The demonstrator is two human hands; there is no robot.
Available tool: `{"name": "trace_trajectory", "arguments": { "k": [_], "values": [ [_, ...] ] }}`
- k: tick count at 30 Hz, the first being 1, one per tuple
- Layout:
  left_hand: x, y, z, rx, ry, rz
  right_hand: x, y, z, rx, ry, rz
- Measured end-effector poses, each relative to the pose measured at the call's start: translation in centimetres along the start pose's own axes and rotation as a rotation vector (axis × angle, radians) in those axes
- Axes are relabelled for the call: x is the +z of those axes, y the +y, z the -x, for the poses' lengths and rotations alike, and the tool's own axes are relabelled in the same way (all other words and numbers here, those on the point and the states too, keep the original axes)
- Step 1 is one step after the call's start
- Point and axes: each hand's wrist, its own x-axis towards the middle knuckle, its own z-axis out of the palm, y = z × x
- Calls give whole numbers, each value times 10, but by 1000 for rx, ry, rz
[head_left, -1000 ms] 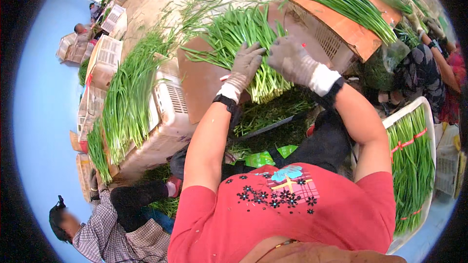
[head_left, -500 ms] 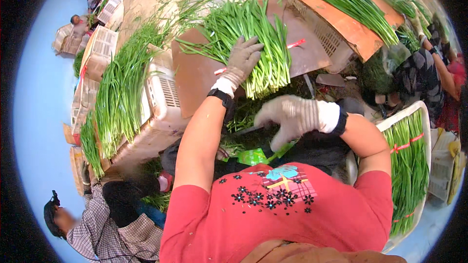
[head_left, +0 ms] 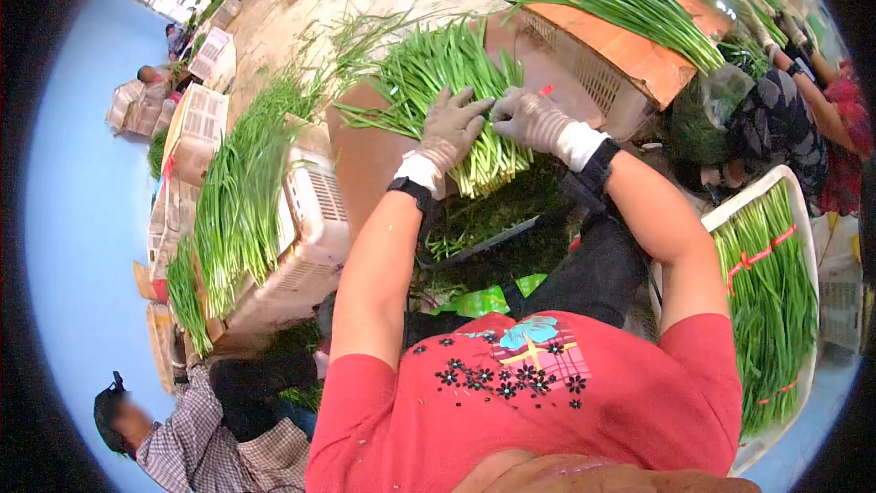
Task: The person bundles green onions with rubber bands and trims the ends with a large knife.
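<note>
A loose bunch of long green leafy stems [head_left: 431, 68], pale at the cut lower ends, lies across a brown board [head_left: 363, 152]. My left hand [head_left: 449, 132] rests on the bunch in a grey glove, fingers apart. My right hand [head_left: 535, 122], gloved alike, is at the bunch's right side with fingers curled against the stems. A short piece of red strap [head_left: 547, 90] shows just above it. Below the board, dark leafy scraps [head_left: 493, 210] surround a long dark strip.
Stems [head_left: 233, 210] lie over a crate [head_left: 315, 205] at left and on orange card [head_left: 662, 73] at upper right. A tub [head_left: 797, 187] of tied bunches stands right. Co-workers [head_left: 169, 443] [head_left: 838, 119] sit either side; more people [head_left: 152, 75] and crates [head_left: 196, 119] are farther back.
My right hand left the bunch, dropped lower half a second ago, and is now back up against the stems beside my left hand. My left hand stayed on the bunch.
</note>
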Motion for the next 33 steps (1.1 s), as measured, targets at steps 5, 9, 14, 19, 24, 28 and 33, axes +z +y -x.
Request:
{"name": "trace_trajectory", "arguments": {
  "k": [5,9,14,19,24,28,33],
  "values": [
    [0,2,1,13,13,45,-26,-5,24,120,-86,-611],
    [5,-1,4,35,32,37,-52,-32,47,69,-265,-839],
    [6,-1,6,48,54,34,-23,-30,45,175,-65,-414],
    [8,2,6,21,54,31,28,1,17,285,-159,-129],
    [12,1,8,-4,104,11,25,1,-11,-242,-380,426],
    [14,0,9,-25,159,55,3,13,2,-120,-162,-107],
    [16,1,6,-62,115,61,-21,-12,45,-48,-154,-642]
  ]
}}
